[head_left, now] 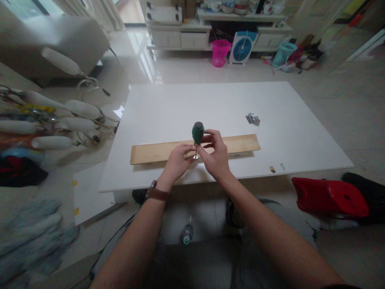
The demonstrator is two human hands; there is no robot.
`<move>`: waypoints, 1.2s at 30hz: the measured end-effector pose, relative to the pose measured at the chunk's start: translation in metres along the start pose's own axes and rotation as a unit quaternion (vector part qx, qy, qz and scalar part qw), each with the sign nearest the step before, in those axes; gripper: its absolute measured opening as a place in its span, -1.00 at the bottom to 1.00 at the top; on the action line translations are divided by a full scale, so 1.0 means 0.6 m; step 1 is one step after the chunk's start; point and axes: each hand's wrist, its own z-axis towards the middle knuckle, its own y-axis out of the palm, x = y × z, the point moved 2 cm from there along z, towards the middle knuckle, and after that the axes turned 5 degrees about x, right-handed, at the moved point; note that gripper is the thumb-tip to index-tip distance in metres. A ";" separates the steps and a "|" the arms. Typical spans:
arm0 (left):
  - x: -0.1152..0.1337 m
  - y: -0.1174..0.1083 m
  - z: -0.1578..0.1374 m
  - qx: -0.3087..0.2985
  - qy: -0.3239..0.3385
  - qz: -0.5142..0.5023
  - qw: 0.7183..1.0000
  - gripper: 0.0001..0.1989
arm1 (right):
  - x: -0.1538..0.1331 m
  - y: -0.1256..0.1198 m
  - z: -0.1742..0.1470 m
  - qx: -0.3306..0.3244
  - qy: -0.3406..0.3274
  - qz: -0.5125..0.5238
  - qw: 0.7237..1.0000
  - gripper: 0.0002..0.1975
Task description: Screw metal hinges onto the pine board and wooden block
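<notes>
Green-handled screwdriver (197,132) is standing pretty much upright over the near edge of a long wooden board (150,153), shaft pointing down at a small shiny bit of metal (195,157). The right hand (217,155) has its fingers curled in and pinching the screwdriver low on the handle. The left hand (179,161) is right up against the board, fingertips close to the foot of the shaft; it's small and a bit blurry there, so I honestly can't tell if those fingers are pinching the metal or just resting beside it. Brown watch strap (158,194) on that wrist.

The board lies crosswise on a white bench (168,106), near the front edge. Beyond its right end there's a little pile of metal hardware (253,119), and a small yellow-and-dark piece (272,169) sits by the bench's front edge. Red plastic stool (331,196) off to the right.
</notes>
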 end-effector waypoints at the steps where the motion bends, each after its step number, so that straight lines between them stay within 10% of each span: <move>1: -0.002 -0.001 0.000 -0.004 0.003 0.001 1.000 -0.68 | 0.001 0.000 0.000 0.003 0.000 -0.004 1.000 -0.61; 36: -0.004 0.020 -0.009 -0.043 0.096 0.178 0.978 -0.78 | 0.001 -0.002 0.004 -0.034 0.021 -0.042 0.998 -0.59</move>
